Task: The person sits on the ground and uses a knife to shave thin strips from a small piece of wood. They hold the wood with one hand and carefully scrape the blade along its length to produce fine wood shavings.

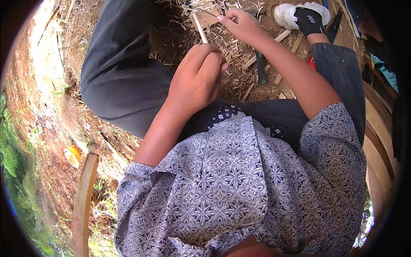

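Nearest me is the patterned shirt (214, 180); past it, the left hand (198, 75) is curled into a fist around the near part of the pale stick (198, 30), which juts away from me over the ground. I judge it light, stiff and dry, unlikely to slip, but thin enough to snap if bent hard. I'd grip it low, as that fist does. Out right lies a dark tool (261, 72). Farther, the right hand (243, 28) pinches a thin dark piece (209, 13); whether it touches the stick, I can't tell. Shavings (171, 19) and a white shoe (285, 16) lie around.
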Demonstrator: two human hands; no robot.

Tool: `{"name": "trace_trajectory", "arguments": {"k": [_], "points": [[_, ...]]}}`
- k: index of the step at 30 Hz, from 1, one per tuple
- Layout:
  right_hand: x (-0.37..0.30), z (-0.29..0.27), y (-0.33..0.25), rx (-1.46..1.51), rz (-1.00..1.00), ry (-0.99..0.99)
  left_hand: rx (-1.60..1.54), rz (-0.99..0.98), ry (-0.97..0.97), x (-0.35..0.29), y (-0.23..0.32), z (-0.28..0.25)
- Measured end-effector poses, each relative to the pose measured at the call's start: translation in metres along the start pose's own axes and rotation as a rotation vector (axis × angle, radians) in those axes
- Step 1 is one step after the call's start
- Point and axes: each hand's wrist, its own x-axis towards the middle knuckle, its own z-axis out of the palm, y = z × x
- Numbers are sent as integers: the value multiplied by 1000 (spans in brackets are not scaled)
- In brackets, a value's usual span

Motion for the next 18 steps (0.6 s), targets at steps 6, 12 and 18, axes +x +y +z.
{"name": "trace_trajectory", "arguments": {"k": [6,12,18], "points": [[-63,-44,-56,67,-61,-279,-2,26,-88,-3,0,-2],[-63,-45,-48,-18,-141,-228,-17,105,-92,-2,-6,9],[-45,-41,-44,-69,-159,-274,-15,125,-90,-5,-11,16]]}}
